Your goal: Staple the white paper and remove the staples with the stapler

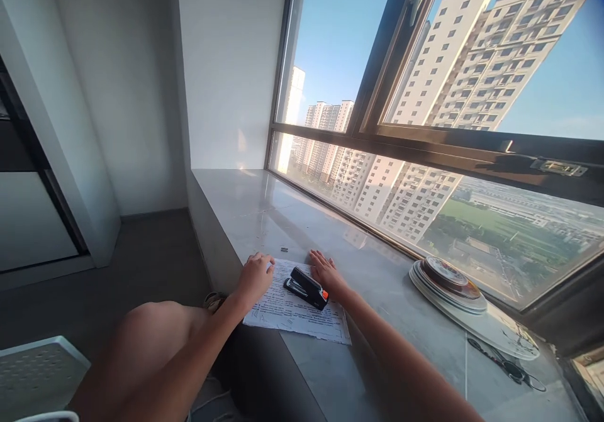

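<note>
A printed sheet of paper (283, 318) lies on the grey stone window sill, and a black stapler (306, 288) with an orange tip rests on top of it. My left hand (257, 276) is at the paper's left edge, its fingers loosely bent and apart, gripping nothing. On the other side, my right hand (326, 273) lies flat beside the stapler, fingers stretched out over the paper's edge and the sill. Just beyond the sheet sits a small strip of staples (284, 249). Part of the paper is hidden under the stapler and my hands.
Several stacked round plates or discs (448, 287) and an oval board (507, 334) lie by the window (340, 63) on the right. Near them is a dark pair of scissors (512, 372). A white perforated seat (42, 372) stands at lower left. The sill (226, 208) drops off on its left side.
</note>
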### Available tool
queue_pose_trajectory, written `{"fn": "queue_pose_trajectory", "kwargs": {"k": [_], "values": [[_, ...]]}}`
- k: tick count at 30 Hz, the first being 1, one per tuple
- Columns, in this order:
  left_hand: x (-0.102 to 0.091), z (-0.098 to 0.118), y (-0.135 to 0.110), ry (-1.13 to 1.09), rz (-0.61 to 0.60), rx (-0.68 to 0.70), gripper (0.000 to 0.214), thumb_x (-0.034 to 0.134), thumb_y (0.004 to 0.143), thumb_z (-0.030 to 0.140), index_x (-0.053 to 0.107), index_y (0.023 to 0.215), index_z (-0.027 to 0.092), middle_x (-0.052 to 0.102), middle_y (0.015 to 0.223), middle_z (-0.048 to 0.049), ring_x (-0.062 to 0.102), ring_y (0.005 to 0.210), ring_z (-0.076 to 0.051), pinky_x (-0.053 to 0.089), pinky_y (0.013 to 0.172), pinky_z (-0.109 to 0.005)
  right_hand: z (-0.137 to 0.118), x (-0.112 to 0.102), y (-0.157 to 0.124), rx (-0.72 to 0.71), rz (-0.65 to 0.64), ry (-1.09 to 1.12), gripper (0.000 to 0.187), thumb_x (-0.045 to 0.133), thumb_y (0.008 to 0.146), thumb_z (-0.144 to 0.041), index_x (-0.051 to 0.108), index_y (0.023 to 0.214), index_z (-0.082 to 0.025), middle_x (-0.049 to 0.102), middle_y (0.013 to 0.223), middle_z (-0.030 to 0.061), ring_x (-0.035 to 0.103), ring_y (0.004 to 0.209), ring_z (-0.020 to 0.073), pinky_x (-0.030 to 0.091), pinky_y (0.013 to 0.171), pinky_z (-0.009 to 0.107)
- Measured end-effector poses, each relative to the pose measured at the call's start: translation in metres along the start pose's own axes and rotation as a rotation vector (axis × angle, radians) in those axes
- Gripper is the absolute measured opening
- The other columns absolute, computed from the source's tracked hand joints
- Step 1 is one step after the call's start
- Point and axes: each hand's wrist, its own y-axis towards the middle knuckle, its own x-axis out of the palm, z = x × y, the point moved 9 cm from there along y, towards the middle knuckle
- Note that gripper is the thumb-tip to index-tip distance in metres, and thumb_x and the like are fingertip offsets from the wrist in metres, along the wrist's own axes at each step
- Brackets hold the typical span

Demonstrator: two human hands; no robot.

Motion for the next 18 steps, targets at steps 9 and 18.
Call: {"fn": "queue_pose_trajectory", "kwargs": {"k": [9, 18], "values": [[0.033, 0.016, -0.017, 0.165, -0.009, -0.038, 0.039, 0.062, 0.094, 0.029, 0.067, 0.130, 0.017, 0.056, 0.141, -0.0192, 0.049, 0.131, -0.035, 0.041, 0.107, -0.045, 0.012, -0.060, -0.047, 0.094, 0.452, 0.457, 0.053, 0.030, 0.105, -0.052, 0.068, 0.111, -0.018, 0.073, 0.104, 0.0114, 0.069, 0.099, 0.0250, 0.055, 0.088, 0.039], [0.034, 0.013, -0.020, 0.259, -0.016, -0.028, 0.041, 0.057, 0.096, 0.034, 0.065, 0.133, 0.018, 0.054, 0.143, -0.0184, 0.049, 0.130, -0.035, 0.039, 0.107, -0.045, -0.039, -0.048, -0.088, -0.107, 0.401, 0.411, 0.041, 0.064, 0.090, -0.030, 0.065, 0.131, -0.024, 0.072, 0.123, 0.0075, 0.067, 0.112, 0.0260, 0.051, 0.101, 0.040]]}}
